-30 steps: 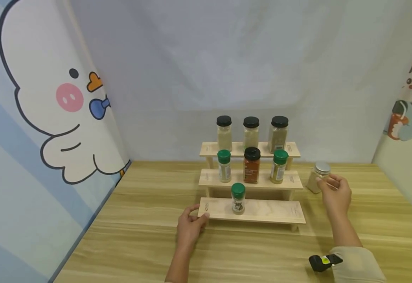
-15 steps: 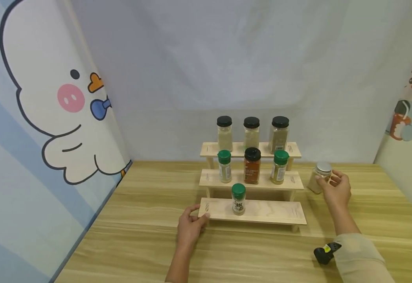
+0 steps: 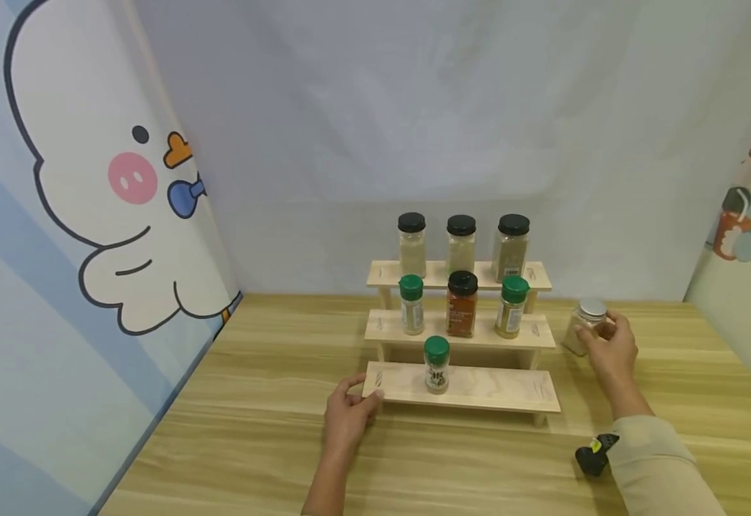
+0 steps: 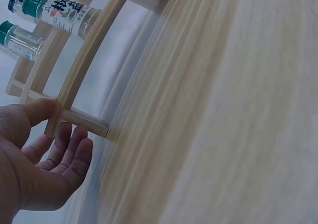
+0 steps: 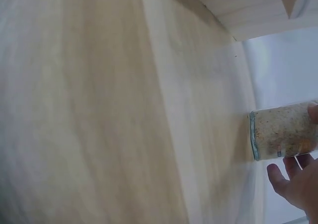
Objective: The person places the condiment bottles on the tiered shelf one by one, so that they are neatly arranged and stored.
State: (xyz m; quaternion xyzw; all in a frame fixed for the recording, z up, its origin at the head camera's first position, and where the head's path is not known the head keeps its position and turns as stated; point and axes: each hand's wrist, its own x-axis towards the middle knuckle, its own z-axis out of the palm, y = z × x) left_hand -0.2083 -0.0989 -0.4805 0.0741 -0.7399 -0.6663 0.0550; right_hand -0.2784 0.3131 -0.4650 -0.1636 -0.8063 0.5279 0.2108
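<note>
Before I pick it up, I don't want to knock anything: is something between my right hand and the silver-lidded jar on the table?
Nothing visible. The right hand is already at the jar, fingers around its side, with only bare table around it. The rack stands apart to its left.

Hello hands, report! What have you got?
Right hand holds silver-lidded jar on table. Left hand touches rack corner. Nothing blocking.
</note>
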